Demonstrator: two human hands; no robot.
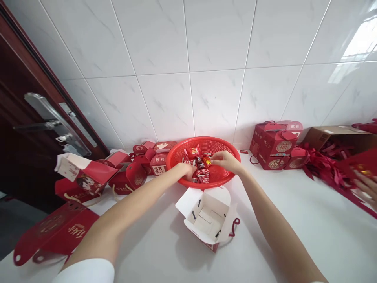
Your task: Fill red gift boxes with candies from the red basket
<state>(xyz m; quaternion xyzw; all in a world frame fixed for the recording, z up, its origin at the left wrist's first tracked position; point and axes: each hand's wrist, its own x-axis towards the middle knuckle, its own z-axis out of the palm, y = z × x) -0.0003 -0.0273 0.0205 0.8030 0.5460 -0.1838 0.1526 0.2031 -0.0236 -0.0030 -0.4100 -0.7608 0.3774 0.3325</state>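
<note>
Two bent hands, left (188, 171) and right (224, 160), reach into the red basket (203, 140).

Legible markings, by position from the red basket (206, 138).
"歡喜" read on the near-left box (159, 164), above "囍"; also on the small lid (140, 149) further left and the rear carton (295, 127) to the right. Gold script: illegible.

Both hands (207, 165) reach into a red basket (232, 151).

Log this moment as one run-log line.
left hand: in red basket, at wrapped sweets | right hand: fingertips at yellow wrapper | grips: unclear | open box: in front of basket
</note>
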